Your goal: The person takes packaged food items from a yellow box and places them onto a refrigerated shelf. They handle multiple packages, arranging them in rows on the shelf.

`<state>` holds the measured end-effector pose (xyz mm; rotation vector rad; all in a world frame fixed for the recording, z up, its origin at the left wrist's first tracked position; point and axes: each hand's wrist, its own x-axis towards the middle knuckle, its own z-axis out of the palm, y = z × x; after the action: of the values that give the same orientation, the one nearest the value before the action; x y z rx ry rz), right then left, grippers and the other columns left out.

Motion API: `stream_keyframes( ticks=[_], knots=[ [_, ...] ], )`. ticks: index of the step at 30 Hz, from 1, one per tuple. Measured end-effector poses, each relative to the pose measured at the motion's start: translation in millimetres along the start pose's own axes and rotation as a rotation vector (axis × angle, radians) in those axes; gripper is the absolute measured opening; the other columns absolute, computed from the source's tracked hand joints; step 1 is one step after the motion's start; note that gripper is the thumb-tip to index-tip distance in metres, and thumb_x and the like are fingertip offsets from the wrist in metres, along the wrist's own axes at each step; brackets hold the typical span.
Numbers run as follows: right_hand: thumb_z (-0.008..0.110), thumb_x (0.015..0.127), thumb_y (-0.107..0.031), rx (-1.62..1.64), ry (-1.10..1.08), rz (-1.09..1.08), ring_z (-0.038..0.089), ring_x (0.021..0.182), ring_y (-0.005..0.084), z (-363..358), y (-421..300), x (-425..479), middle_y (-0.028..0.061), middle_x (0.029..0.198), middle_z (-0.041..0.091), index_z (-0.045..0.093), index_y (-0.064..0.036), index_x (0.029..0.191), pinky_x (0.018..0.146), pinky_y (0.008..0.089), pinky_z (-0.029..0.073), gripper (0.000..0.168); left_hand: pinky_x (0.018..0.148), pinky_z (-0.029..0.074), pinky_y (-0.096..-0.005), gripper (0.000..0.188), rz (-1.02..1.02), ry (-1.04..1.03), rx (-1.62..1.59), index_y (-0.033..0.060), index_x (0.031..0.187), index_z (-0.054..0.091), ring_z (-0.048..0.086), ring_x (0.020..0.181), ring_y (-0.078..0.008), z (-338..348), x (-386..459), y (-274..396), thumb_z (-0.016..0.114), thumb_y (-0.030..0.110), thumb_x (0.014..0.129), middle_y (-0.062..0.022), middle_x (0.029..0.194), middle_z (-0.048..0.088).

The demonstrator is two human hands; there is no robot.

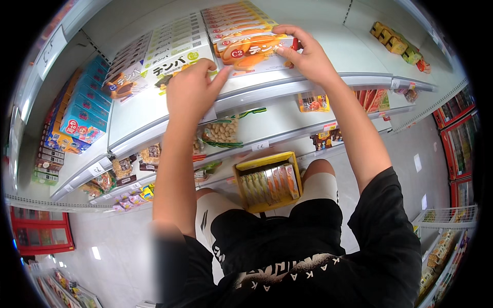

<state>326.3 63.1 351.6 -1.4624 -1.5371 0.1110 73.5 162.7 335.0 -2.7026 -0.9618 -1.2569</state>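
Note:
My right hand (310,57) grips the right end of the front orange-and-white snack box (250,52), thumb on its face and fingers over the top edge. This box stands at the head of a row of like boxes (238,17) on the upper shelf. My left hand (192,86) is in front of the neighbouring green-and-white boxes (181,56), covering part of the foremost one. Its thumb and bent fingers are apart, the thumb close to the orange box's lower left corner. A yellow carton (265,158) sits between my knees, holding several green and orange boxes.
Left of the rows stand brown-and-white boxes (123,79) and blue boxes (86,111). A metal shelf edge (269,91) runs below my hands. The lower shelf carries a bag of nuts (221,132) and other packets. Small yellow packs (389,38) lie at the upper right.

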Motion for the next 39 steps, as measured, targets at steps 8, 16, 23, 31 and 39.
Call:
stream_keyframes(
  ticks=[8, 16, 23, 31, 39],
  knots=[
    [0.068, 0.092, -0.014, 0.017, 0.026, 0.013, 0.05, 0.083, 0.0114, 13, 2, 0, 0.0035, 0.15, 0.044, 0.059, -0.012, 0.131, 0.07, 0.0246, 0.059, 0.04, 0.06, 0.053, -0.0398, 0.045, -0.213, -0.116, 0.151, 0.0088, 0.086, 0.072, 0.068, 0.063, -0.0274, 10, 8, 19, 0.071, 0.054, 0.084, -0.0085, 0.066, 0.068],
    [0.068, 0.093, -0.014, 0.032, 0.041, -0.006, 0.05, 0.086, 0.0132, 16, 1, 1, 0.0042, 0.148, 0.047, 0.051, -0.011, 0.141, 0.069, 0.0254, 0.059, 0.051, 0.061, 0.053, -0.0391, 0.046, -0.264, -0.11, 0.144, 0.0083, 0.086, 0.072, 0.067, 0.063, -0.0276, 10, 7, 19, 0.071, 0.054, 0.083, -0.0085, 0.068, 0.068],
    [0.055, 0.097, -0.041, 0.356, 0.085, 0.217, 0.047, 0.126, 0.026, 12, 5, 10, 0.0152, 0.148, 0.042, 0.041, -0.005, 0.146, 0.104, 0.0419, 0.041, 0.062, 0.059, 0.052, -0.0376, 0.047, -0.256, -0.089, 0.155, 0.0067, 0.079, 0.068, 0.065, 0.059, -0.0266, 7, 7, 18, 0.071, 0.053, 0.084, -0.0078, 0.063, 0.066],
    [0.037, 0.095, -0.07, 0.947, -0.046, 0.524, 0.043, 0.131, 0.0273, 25, 35, 67, 0.0237, 0.148, 0.037, 0.026, -0.003, 0.153, 0.105, 0.0416, 0.04, 0.089, 0.053, 0.047, -0.0366, 0.05, -0.263, -0.083, 0.142, 0.0066, 0.063, 0.057, 0.058, 0.05, -0.026, 8, 6, 20, 0.073, 0.049, 0.085, -0.0072, 0.053, 0.058],
    [0.026, 0.101, -0.064, 1.051, -0.109, 0.559, 0.065, 0.103, 0.0224, 31, 17, 69, 0.0193, 0.128, 0.061, 0.038, -0.002, 0.148, 0.077, 0.0341, 0.059, 0.078, 0.054, 0.048, -0.0428, 0.046, -0.24, -0.084, 0.101, 0.0094, 0.063, 0.053, 0.059, 0.053, -0.0321, 11, 7, 22, 0.071, 0.045, 0.087, -0.0096, 0.056, 0.059]
  ],
)
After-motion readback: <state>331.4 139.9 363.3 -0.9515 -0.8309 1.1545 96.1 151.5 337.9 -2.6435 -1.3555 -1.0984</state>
